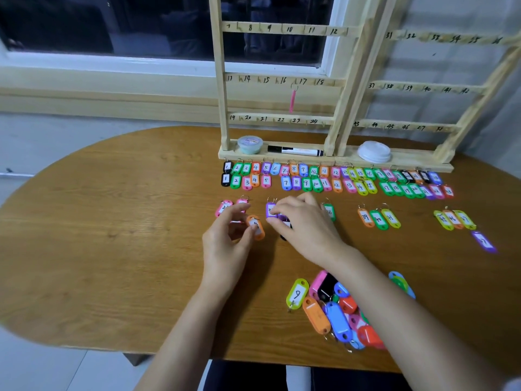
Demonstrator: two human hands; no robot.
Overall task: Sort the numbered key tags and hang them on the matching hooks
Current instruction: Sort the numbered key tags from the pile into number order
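Two rows of numbered key tags point(324, 179) lie sorted along the base of a wooden hook rack point(282, 80) with numbered rails. One pink tag point(293, 100) hangs on the rail by hook 17. My left hand point(228, 235) pinches an orange tag point(256, 227) at mid-table, next to two pink tags point(225, 207). My right hand point(304, 221) lies over a purple tag point(271, 211) and a black one, fingers curled on them. An unsorted heap of tags point(335, 314) sits near the front edge under my right forearm.
Small groups of tags lie at the right: orange, green and yellow point(379, 218), three more point(454, 220), and a lone purple tag point(483, 241). On the rack's base stand a small tub point(250, 144), a marker point(294, 150) and a white lid point(374, 151). The table's point(112, 221) left half holds nothing.
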